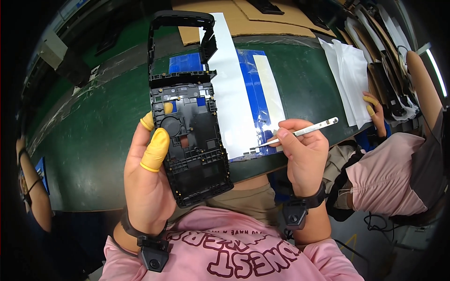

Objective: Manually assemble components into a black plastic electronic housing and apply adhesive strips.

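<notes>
My left hand [143,187], with yellow finger cots on its thumb and a finger, is closed around the left edge of a black plastic housing [187,136]. The housing is tilted upright, its ribbed inner side facing me; an open frame forms its upper part. My right hand [304,161] pinches a pair of slim metal tweezers [311,127]. Their tips point left and down, close to small dark pieces [251,150] at the near end of a white sheet [227,98]. Whether the tips grip a piece is too small to tell.
Blue film [252,89] and a cream strip [269,89] lie beside the sheet on the green table [93,154]. Cardboard [276,21] is at the back. White sheets [344,79] and stacked parts stand right, by a co-worker's hand [374,110]. Another person's arm [35,187] shows at left.
</notes>
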Action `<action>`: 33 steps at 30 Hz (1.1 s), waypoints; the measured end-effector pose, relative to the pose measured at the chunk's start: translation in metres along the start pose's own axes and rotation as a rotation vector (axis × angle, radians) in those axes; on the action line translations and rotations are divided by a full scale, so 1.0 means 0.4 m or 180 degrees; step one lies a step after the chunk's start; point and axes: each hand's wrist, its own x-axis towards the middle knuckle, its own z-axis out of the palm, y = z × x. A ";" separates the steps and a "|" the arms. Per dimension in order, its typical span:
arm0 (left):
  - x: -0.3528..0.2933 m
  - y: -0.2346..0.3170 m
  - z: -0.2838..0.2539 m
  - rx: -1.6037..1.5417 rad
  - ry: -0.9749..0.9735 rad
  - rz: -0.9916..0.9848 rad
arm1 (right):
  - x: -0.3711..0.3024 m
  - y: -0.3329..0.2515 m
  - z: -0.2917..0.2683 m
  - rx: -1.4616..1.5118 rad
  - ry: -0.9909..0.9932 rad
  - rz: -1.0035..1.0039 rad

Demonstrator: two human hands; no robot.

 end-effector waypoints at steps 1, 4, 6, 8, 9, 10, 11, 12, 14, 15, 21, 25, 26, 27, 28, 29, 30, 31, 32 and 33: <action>-0.001 0.001 0.001 0.0023 0.0003 0.0005 | 0.000 0.001 0.000 0.0045 0.0019 0.0016; -0.001 0.000 0.007 -0.0039 -0.0051 0.0002 | 0.000 -0.009 -0.005 0.0159 -0.0019 -0.0010; 0.000 -0.010 0.008 -0.0027 -0.0056 -0.0026 | -0.015 -0.040 0.016 0.0445 -0.0024 -0.0064; -0.001 -0.025 0.010 0.0024 -0.0061 -0.0045 | -0.043 -0.071 0.030 0.0718 -0.0236 -0.0257; -0.001 -0.028 0.023 -0.0114 -0.0066 -0.0162 | -0.061 -0.084 0.041 0.0727 -0.0262 -0.0248; -0.001 -0.030 0.033 -0.0210 -0.0057 -0.0281 | -0.078 -0.096 0.057 0.0732 -0.0508 -0.0178; -0.003 -0.030 0.042 -0.0307 -0.0048 -0.0398 | -0.087 -0.099 0.073 0.0737 -0.0757 -0.0107; -0.004 -0.030 0.049 -0.0318 -0.0029 -0.0446 | -0.085 -0.078 0.086 0.0759 -0.0859 -0.0359; -0.009 -0.029 0.048 -0.0341 -0.0040 -0.0448 | -0.089 -0.075 0.102 0.0784 -0.0890 -0.0257; -0.011 -0.027 0.044 -0.0360 -0.0067 -0.0469 | -0.090 -0.074 0.109 0.0808 -0.0896 -0.0160; -0.020 -0.017 0.039 -0.0354 -0.0069 -0.0391 | -0.096 -0.071 0.127 0.0905 -0.0814 -0.0223; -0.023 -0.013 0.036 -0.0422 -0.0161 -0.0323 | -0.099 -0.077 0.133 0.0839 -0.0831 -0.0194; -0.023 -0.011 0.035 -0.0427 -0.0159 -0.0319 | -0.099 -0.077 0.135 0.0835 -0.0836 -0.0195; -0.024 -0.010 0.033 -0.0395 -0.0152 -0.0321 | -0.100 -0.077 0.136 0.0864 -0.0843 -0.0215; -0.024 -0.010 0.032 -0.0365 -0.0149 -0.0323 | -0.099 -0.076 0.136 0.0891 -0.0847 -0.0239; -0.024 -0.012 0.031 -0.0369 -0.0150 -0.0317 | -0.098 -0.075 0.137 0.0887 -0.0853 -0.0243; -0.024 -0.013 0.031 -0.0374 -0.0147 -0.0289 | -0.098 -0.073 0.138 0.0917 -0.0853 -0.0288; -0.025 -0.014 0.031 -0.0375 -0.0142 -0.0261 | -0.098 -0.072 0.140 0.0951 -0.0855 -0.0331; -0.025 -0.013 0.031 -0.0376 -0.0141 -0.0254 | -0.099 -0.071 0.140 0.0951 -0.0861 -0.0333; -0.025 -0.011 0.032 -0.0407 -0.0136 -0.0249 | -0.099 -0.070 0.141 0.0933 -0.0867 -0.0330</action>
